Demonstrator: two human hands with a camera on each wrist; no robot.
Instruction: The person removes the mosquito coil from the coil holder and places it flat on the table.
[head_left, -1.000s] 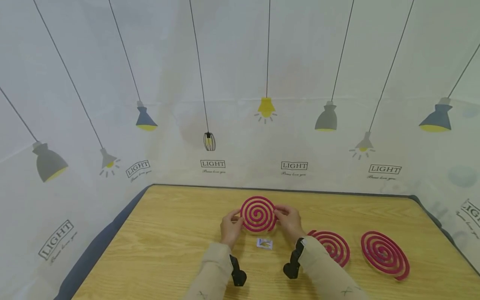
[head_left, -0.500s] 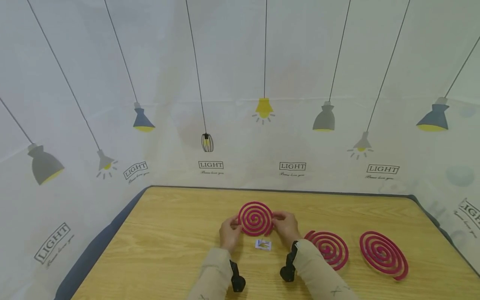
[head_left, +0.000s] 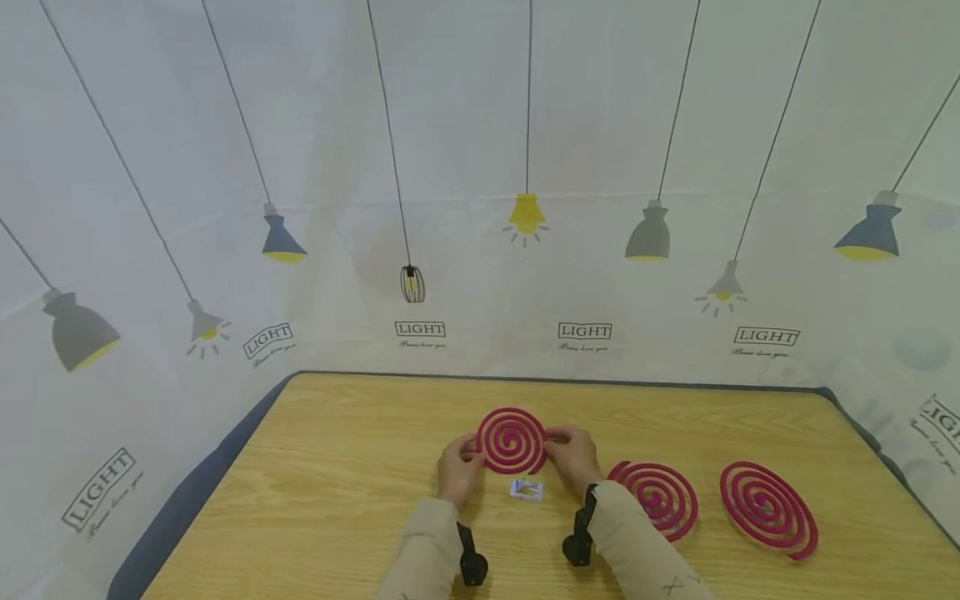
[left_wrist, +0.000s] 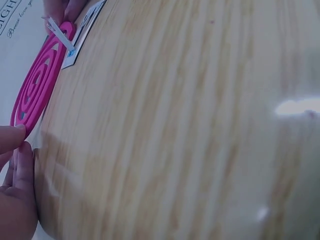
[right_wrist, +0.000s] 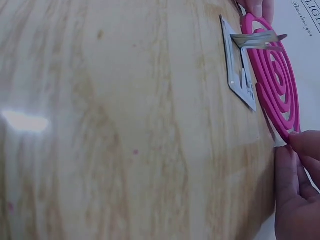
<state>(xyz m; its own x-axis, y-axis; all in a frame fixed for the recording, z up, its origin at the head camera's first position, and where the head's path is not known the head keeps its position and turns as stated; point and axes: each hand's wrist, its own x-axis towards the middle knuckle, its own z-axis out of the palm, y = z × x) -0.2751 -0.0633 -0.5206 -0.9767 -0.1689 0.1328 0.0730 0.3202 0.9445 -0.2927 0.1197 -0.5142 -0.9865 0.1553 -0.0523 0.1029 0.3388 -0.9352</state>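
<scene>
A pink mosquito coil [head_left: 512,440] is held up in the middle of the table. My left hand [head_left: 459,471] pinches its left edge between thumb and fingers. On the opposite edge, my right hand [head_left: 573,458] pinches it likewise. Just in front of the coil, a small metal coil stand [head_left: 527,490] lies flat on the wood. In the right wrist view, the prong of the stand [right_wrist: 227,55] sticks up and overlaps the coil [right_wrist: 265,75]; whether they touch I cannot tell.
Two more pink coils lie on the right: one coil [head_left: 654,498] partly behind my right sleeve [head_left: 637,533], another coil [head_left: 765,502] farther right. A wooden table [head_left: 337,467] spreads beneath. Behind it hangs a white cloth [head_left: 480,167] printed with lamps.
Both hands have brought the coil slightly down and toward me, nearer the stand, mostly in the first half second. The stand and other coils stay put; the view shifts slightly.
</scene>
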